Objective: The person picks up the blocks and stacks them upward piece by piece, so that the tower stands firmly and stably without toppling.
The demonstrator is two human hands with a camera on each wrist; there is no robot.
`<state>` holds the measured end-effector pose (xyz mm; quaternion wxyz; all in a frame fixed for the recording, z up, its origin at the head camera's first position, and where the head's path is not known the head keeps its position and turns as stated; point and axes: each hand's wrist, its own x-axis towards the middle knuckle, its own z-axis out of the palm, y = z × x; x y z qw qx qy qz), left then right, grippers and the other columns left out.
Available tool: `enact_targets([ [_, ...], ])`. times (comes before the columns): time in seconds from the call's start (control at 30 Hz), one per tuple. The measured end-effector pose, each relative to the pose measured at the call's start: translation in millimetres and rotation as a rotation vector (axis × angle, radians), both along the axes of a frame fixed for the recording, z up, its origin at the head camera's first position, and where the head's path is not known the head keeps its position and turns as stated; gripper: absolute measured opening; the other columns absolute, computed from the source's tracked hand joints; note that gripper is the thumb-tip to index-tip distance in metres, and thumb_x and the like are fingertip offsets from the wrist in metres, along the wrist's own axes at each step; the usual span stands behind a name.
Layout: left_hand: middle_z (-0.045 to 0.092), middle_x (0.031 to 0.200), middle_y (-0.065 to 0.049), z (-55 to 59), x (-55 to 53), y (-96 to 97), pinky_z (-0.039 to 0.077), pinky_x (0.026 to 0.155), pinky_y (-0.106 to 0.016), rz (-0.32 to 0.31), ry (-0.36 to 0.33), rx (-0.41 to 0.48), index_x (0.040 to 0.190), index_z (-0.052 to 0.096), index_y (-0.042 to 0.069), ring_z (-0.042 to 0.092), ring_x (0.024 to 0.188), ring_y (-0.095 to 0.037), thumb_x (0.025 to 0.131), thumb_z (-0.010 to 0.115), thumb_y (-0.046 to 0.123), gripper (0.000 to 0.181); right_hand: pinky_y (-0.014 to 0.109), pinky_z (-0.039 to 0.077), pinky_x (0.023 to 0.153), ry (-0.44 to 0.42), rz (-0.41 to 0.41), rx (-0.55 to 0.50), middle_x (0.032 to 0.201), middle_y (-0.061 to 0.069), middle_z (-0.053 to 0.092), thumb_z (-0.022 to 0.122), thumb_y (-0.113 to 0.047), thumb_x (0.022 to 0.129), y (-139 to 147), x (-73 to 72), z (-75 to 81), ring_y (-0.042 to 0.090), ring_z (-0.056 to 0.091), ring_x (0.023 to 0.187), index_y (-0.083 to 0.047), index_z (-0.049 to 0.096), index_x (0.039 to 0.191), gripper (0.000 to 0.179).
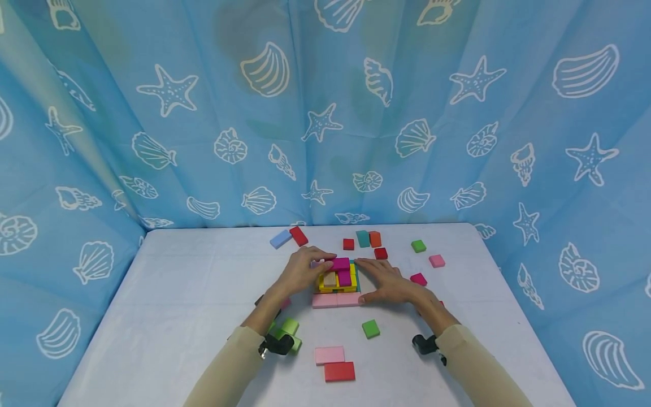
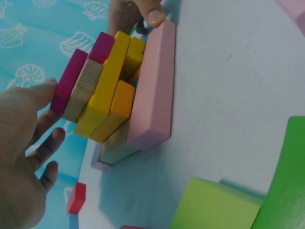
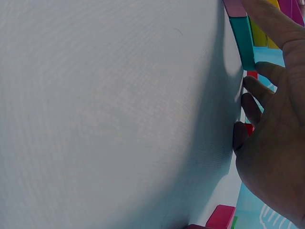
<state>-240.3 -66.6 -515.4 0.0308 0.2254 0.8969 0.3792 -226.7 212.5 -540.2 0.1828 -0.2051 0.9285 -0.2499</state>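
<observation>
A small layered structure of wooden blocks stands at the middle of the table, with yellow blocks (image 1: 354, 282) above a pink front row (image 1: 325, 301). My left hand (image 1: 299, 271) pinches a magenta block (image 1: 341, 264) at its left end, on the top layer. Beside that block sit a second magenta block (image 1: 344, 278) and a bare wood block (image 2: 84, 88). Spread along the right side is my right hand (image 1: 389, 282), its thumb at the end of the pink row and its fingers by a teal block (image 3: 243, 43).
Behind the structure lie red, blue, teal and orange blocks (image 1: 374, 239). Green blocks (image 1: 290, 327) are near the left wrist, and a green block (image 1: 370, 329), a pink block (image 1: 329, 355) and a red block (image 1: 339, 371) lie in front. A shell-print curtain (image 1: 315, 152) hangs behind the table.
</observation>
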Motion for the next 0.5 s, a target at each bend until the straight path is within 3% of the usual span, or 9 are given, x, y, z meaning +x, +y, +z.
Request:
enact_targets([
  [0.5,0.071,0.113,0.004,-0.5,0.6,-0.5,0.05,0.091,-0.037,0.007,-0.005,0.038,0.127,0.072,0.021,0.059,0.108,-0.017,0.098,0.066,0.032,0.031,0.077,0.012,0.111,0.001,0.005,-0.002,0.165,0.004,0.026,0.085,-0.054,0.071,-0.1,-0.7,0.1,0.036,0.016,0.152,-0.033,0.026,0.16,0.109],
])
